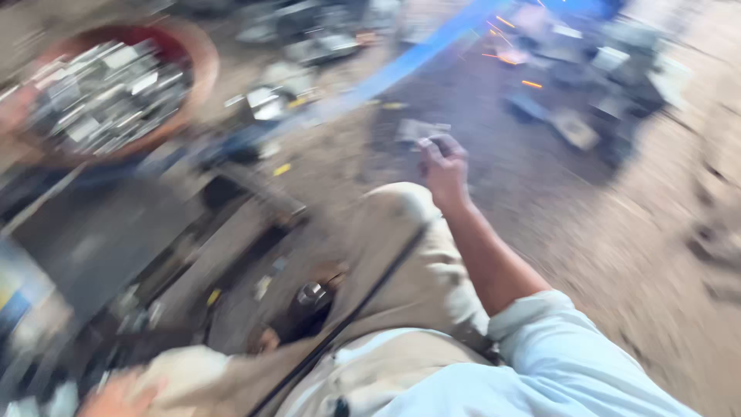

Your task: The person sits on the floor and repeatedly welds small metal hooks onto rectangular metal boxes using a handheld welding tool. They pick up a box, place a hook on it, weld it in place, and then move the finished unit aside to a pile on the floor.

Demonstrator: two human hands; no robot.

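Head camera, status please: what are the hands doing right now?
Right hand out front, pinching a small metal piece. Left hand low at frame edge, grip unclear. Red tub of metal scraps off left. Picture blurred.

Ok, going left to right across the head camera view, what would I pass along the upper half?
Red round basin full of small metal pieces → blue bar running diagonally → right hand holding a small flat metal piece in its fingers → blurred heap of metal parts with orange sparks.
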